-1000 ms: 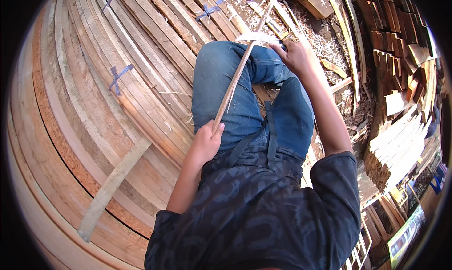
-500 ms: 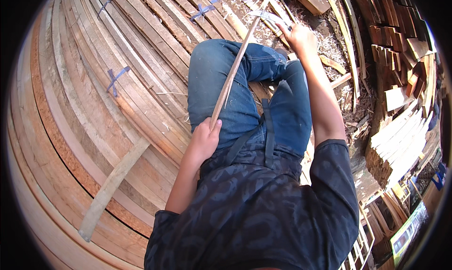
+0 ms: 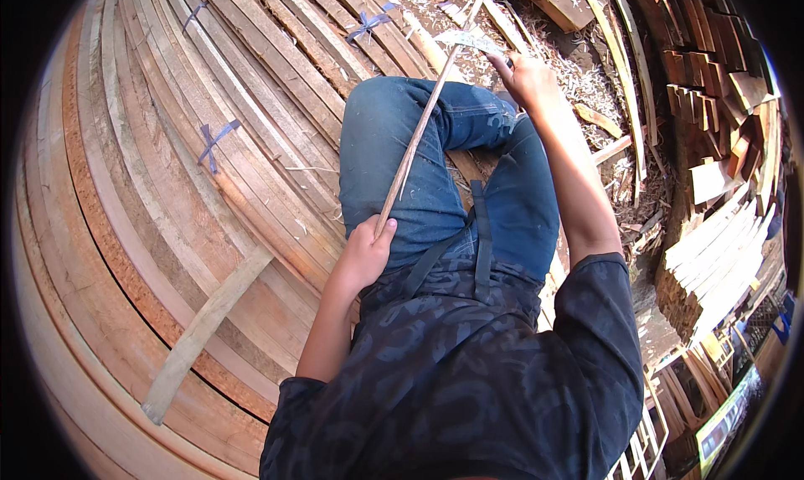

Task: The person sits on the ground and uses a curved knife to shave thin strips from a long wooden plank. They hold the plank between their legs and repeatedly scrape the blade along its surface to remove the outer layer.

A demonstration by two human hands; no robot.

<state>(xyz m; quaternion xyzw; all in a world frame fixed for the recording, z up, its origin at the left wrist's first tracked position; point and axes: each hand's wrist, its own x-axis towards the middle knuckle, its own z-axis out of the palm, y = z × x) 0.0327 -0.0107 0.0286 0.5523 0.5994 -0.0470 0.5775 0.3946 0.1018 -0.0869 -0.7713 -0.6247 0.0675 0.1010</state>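
So we've got a long, thin wooden stick (image 3: 432, 103) here, light brown with darker streaks, pretty rough, and with a skinny sliver standing off its side down in the lower half. It runs at a slant from the left hand (image 3: 368, 250) near our lap, over the thigh of our blue jeans (image 3: 373, 145), and up past the knee, where the far end goes out of view at the top. The left hand is closed around the near end, thumb lying along the wood, other fingers mostly tucked underneath where we can't really make them out. Our right hand (image 3: 533, 82) is out beyond the knees, wrapped around the dark handle of a knife (image 3: 471, 40). The shiny blade points left and crosses the stick well up from the left hand; it looks like it's against the wood, though glare makes the exact edge hard to tell. On our left there's a wide spread of long planks (image 3: 167, 229), some bundled with blue ties (image 3: 214, 143), plus a short loose pole (image 3: 205, 338) lying across them. Pale shavings (image 3: 578, 78) litter the ground beyond the right hand, and chunky wood pieces (image 3: 712, 254) are piled farther right.
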